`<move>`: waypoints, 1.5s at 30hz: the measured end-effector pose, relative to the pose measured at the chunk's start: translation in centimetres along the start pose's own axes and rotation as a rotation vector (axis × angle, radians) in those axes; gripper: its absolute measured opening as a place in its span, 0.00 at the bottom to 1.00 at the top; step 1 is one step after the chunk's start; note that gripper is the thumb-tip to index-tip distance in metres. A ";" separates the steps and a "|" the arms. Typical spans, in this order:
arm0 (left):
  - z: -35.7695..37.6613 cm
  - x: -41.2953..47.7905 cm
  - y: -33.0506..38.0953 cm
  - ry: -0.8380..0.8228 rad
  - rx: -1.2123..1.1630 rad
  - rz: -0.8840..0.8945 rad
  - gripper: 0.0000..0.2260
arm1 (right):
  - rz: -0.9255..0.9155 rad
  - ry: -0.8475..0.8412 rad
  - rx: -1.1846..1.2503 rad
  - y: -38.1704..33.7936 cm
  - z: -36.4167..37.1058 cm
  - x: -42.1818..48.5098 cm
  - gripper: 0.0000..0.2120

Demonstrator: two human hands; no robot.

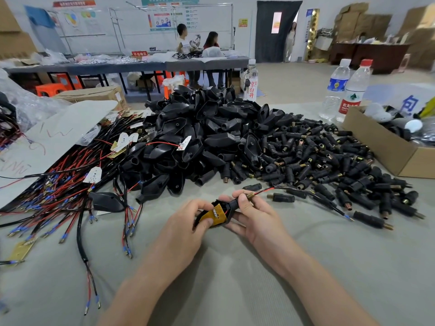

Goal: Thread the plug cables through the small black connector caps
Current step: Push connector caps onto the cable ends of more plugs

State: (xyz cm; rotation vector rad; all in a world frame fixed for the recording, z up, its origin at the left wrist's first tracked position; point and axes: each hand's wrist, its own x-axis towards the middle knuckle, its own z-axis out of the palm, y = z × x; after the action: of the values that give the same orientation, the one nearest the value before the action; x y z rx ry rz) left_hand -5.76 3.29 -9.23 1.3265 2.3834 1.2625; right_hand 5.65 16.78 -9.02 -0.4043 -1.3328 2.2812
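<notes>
- The cable is thin, light and bendy. It flops, so hold it close to its tip when you push it through a hole.
- Its metal tip is tiny and could bend, so go gently.
- The small cap is hard, smooth and little. It can slip, so pinch it on its black sides, not on its gold end.
- The left grip is clenched on a black shell with a yellow board inside.
- The right grip holds the neck of that shell. I think it pinches 1 small cap too, but fingers hide most of it.
- The cable comes out by the right grip and lies off to the right on the surface, near the pile of caps.
- The cable is black outside. 1 red wire shows, and its far end is blue.
- The caps are black with gold screw ends.
</notes>
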 end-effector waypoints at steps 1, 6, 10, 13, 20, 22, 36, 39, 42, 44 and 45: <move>0.0 0.0 -0.1 -0.001 -0.007 -0.020 0.13 | 0.000 0.000 -0.007 0.1 0.0 0.0 0.08; 0.1 0.0 0.0 0.024 -0.041 -0.042 0.11 | -0.010 0.001 -0.038 0.3 -0.1 0.1 0.08; 0.0 0.0 0.3 0.064 0.008 0.031 0.11 | -0.019 -0.004 -0.045 0.4 -0.2 0.1 0.07; 0.1 -0.1 0.5 0.101 0.017 0.025 0.10 | -0.020 0.005 -0.053 0.4 -0.3 0.2 0.07; 0.4 0.0 0.2 0.075 -0.051 -0.056 0.11 | -0.028 -0.001 -0.066 0.4 -0.3 0.2 0.07; 0.2 -0.1 0.4 0.064 -0.046 -0.021 0.13 | -0.026 -0.003 -0.058 0.4 -0.2 0.1 0.07; -0.6 -0.1 0.7 0.235 -0.045 0.084 0.11 | 0.016 0.027 -0.043 0.0 0.2 0.0 0.08; -0.9 -0.1 0.9 0.243 -0.095 0.080 0.11 | 0.011 0.033 -0.038 0.1 0.2 0.0 0.08; -1.2 -0.1 0.9 0.131 -0.168 0.096 0.15 | -0.005 0.054 -0.016 -0.1 0.0 0.1 0.08; -1.5 -0.1 0.9 0.035 -0.220 0.107 0.18 | -0.008 0.075 0.009 -0.3 -0.1 0.1 0.08; -1.5 -0.2 0.9 0.010 -0.236 0.109 0.18 | -0.006 0.083 0.021 -0.4 -0.2 0.0 0.09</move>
State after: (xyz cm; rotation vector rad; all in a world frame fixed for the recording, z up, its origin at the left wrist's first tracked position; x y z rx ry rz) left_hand -5.80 2.49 -7.62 1.3941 2.1131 1.5279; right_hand 5.78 17.09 -8.79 -0.4816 -1.2671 2.2460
